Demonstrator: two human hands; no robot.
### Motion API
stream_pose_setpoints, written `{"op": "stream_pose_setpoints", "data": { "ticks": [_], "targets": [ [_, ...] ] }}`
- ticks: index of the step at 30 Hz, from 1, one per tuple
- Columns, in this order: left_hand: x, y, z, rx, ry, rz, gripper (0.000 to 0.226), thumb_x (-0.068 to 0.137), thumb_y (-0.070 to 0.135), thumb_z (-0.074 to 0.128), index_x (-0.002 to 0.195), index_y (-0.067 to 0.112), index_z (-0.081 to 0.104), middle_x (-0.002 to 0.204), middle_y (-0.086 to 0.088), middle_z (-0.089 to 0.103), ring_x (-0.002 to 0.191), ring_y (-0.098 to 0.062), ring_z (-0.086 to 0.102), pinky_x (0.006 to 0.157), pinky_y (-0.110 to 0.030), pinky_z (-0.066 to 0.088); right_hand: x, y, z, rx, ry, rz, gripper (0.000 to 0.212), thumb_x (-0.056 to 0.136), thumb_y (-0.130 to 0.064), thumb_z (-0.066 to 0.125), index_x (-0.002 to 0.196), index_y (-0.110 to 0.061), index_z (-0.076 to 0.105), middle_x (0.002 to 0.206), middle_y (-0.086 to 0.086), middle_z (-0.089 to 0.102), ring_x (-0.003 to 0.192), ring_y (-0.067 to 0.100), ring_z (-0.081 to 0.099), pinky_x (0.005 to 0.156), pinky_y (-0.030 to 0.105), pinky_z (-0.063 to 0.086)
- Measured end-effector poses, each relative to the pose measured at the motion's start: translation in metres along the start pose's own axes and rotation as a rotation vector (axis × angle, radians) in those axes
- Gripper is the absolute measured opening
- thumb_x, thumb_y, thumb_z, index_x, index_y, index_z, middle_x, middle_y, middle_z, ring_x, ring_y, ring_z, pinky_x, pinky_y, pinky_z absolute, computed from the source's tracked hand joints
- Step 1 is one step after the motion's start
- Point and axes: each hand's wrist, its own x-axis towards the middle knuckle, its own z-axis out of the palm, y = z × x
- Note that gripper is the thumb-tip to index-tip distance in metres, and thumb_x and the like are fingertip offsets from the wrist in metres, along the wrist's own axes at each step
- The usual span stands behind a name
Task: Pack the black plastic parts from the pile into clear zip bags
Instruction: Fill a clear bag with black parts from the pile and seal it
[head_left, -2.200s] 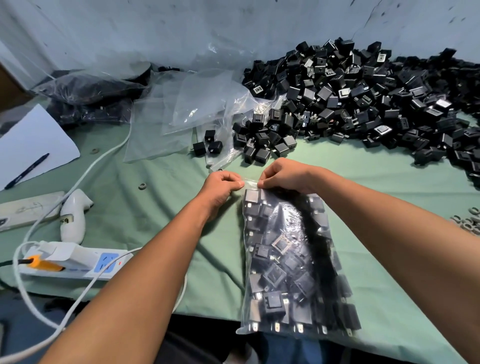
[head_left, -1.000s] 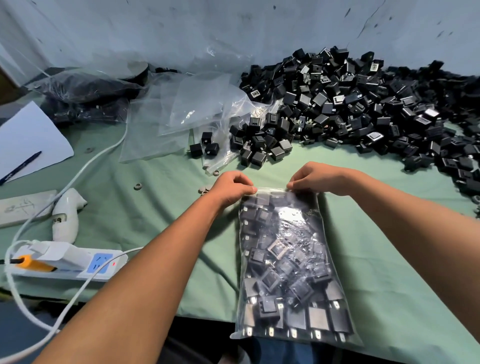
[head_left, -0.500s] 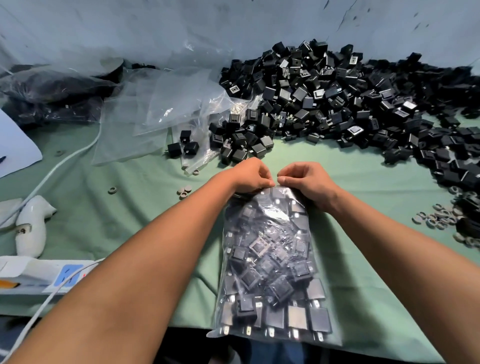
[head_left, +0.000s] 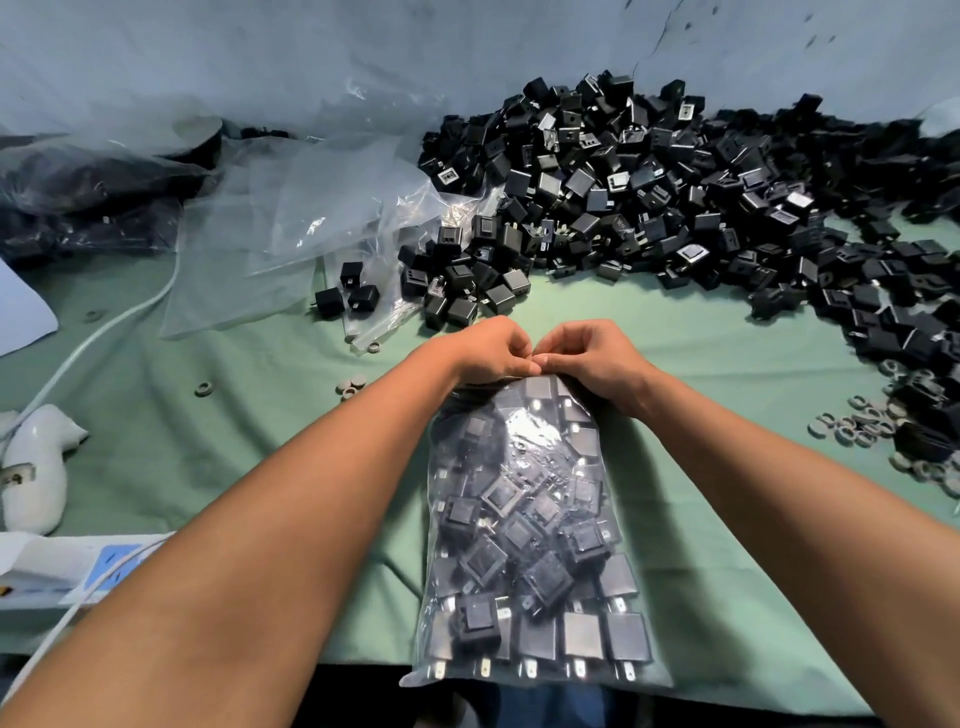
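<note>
Left hand (head_left: 491, 348) and right hand (head_left: 589, 351) touching, both pinching far top edge of full bag (head_left: 530, 525); pile of black parts (head_left: 675, 192) far right; empty bags (head_left: 291, 228) far left

Table draped in green cloth

The table (head_left: 675, 332) is strewn with a black parts pile (head_left: 675, 197), empty clear bags (head_left: 291, 228), a filled bag (head_left: 530, 545), grey rings (head_left: 862, 421) and a power strip (head_left: 62, 571).

Even, soft light from above; faint shadows under forearms. Glare patches on filled bag (head_left: 530, 525). Wide-angle bending at edges; corners slightly soft, centre sharp.
</note>
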Motion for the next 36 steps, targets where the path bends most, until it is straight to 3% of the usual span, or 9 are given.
{"op": "stream_pose_setpoints", "data": {
  "ticks": [6,13,23,30,36],
  "targets": [
    [0.000,0.000,0.005,0.059,0.037,0.012,0.029,0.096,0.024,0.070,0.072,0.011,0.060,0.068,-0.002,0.054,0.064,-0.015,0.045,0.065,-0.030,0.036,-0.003,-0.002,0.000,-0.011,-0.013,-0.023,0.022,0.083,0.000,0.080,0.100,0.012,0.072,0.093,0.023,0.075,0.075,0.020,0.068,0.071,0.021,0.059],
    [-0.009,-0.010,-0.005,0.029,-0.040,0.010,0.022,0.099,0.023,0.067,0.081,0.009,0.068,0.074,-0.004,0.058,0.069,-0.015,0.047,0.068,-0.030,0.039,-0.003,-0.002,0.001,-0.045,-0.005,-0.003,0.016,0.084,0.000,0.080,0.096,0.008,0.073,0.080,0.011,0.072,0.064,0.010,0.065,0.064,0.018,0.054],
    [-0.013,-0.020,-0.001,0.003,0.035,0.015,0.017,0.096,0.021,0.070,0.091,0.005,0.075,0.083,-0.005,0.072,0.070,-0.009,0.056,0.069,-0.025,0.046,-0.006,-0.004,0.004,-0.049,0.017,-0.008,0.018,0.084,0.002,0.079,0.097,0.011,0.072,0.079,0.011,0.071,0.064,0.011,0.062,0.064,0.017,0.054],
    [-0.012,-0.016,0.004,0.087,0.082,-0.009,0.016,0.096,0.021,0.070,0.082,0.014,0.073,0.077,0.001,0.070,0.068,-0.008,0.057,0.061,-0.019,0.042,-0.003,-0.005,0.007,-0.107,0.017,0.027,0.014,0.085,0.003,0.079,0.094,0.009,0.072,0.075,0.013,0.069,0.053,0.006,0.059,0.052,0.016,0.048],
    [-0.018,-0.015,0.006,0.035,0.117,-0.021,0.013,0.094,0.022,0.073,0.089,0.011,0.075,0.088,-0.009,0.075,0.074,-0.013,0.058,0.073,-0.028,0.048,0.003,-0.013,0.005,-0.300,-0.107,0.058,0.010,0.090,-0.008,0.077,0.096,0.000,0.077,0.081,0.008,0.072,0.074,0.015,0.060,0.077,0.031,0.052]
  ]
}}
